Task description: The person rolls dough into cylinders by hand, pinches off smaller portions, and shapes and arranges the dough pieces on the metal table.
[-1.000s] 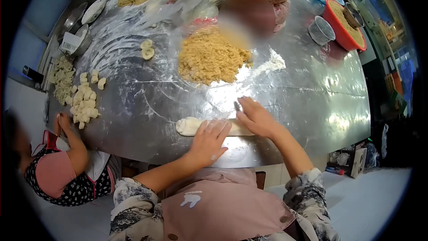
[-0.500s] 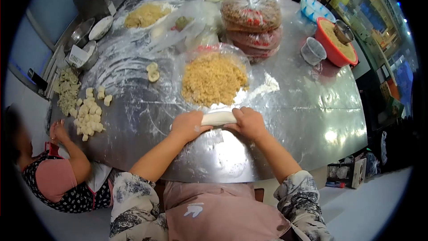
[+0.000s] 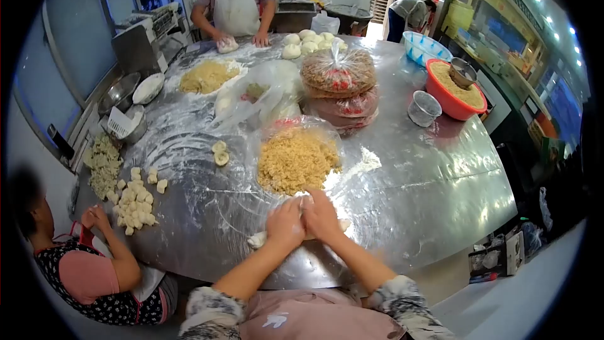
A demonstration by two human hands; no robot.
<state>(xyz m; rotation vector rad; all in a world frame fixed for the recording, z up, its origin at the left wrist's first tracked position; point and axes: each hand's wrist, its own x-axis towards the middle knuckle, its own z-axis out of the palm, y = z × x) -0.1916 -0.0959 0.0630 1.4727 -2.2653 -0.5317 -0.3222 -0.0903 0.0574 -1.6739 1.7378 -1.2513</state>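
Two hands side by side over a pale dough roll.
The left hand (image 3: 286,223) and right hand (image 3: 322,217) meet over the middle of the dough (image 3: 257,240), which lies crosswise on the steel table (image 3: 415,239) near its front edge; only its ends show, whitish and rounded at the left, the rest covered. The fingers look close together over it; I cannot tell how far they curl or whether they grip. Just beyond sits a golden, crumbly heap (image 3: 296,160), with flour (image 3: 367,160) to its right; farther off, bagged stacks (image 3: 340,75).
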